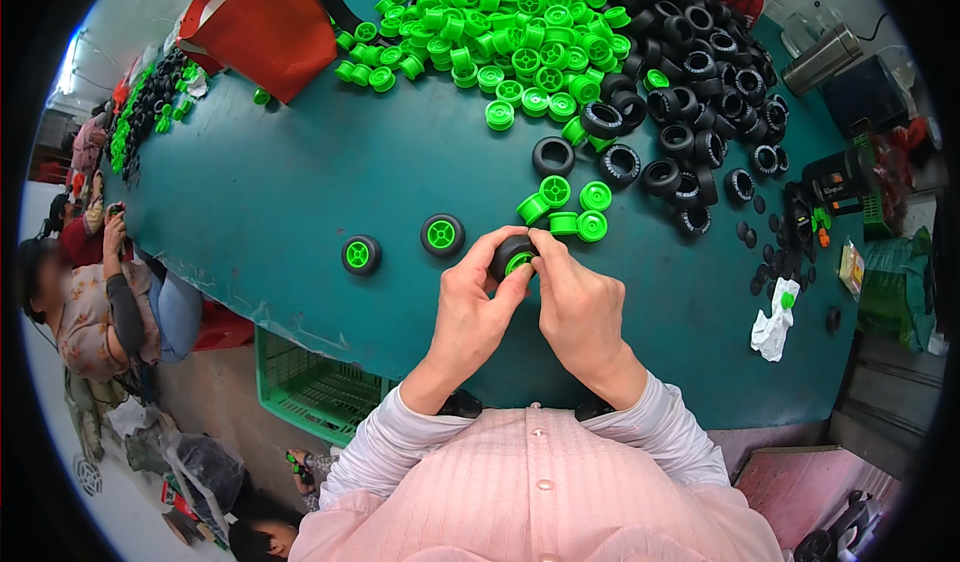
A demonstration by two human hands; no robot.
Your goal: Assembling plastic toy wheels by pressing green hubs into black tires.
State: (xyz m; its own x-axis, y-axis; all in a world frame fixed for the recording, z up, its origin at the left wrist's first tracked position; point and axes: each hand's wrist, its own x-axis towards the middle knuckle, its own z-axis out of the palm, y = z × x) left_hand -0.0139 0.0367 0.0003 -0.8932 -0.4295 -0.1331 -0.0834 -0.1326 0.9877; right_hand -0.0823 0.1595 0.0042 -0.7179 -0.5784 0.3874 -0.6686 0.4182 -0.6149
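Note:
Between my two hands, close in front of me over the table, is a black tyre [511,247] with a green wheel rim [519,261] inside it. My left hand [474,297] grips its left side, thumb on the rim. My right hand [578,307] closes on the tyre's right side with fingers and thumb. Whether the rim sits fully in the tyre cannot be made out. Left of my hands lie two wheels with tyres on green rims, one nearer [443,234] and one farther left [361,255]. Several loose green rims [555,191] lie just beyond my right hand.
A heap of green rims [525,37] and a pile of black tyres [690,112] cover the far table [270,192]. A red bag [270,32] stands far left. Crumpled white paper [774,324] lies right. A green crate [315,387] is below the left edge; people sit beyond it.

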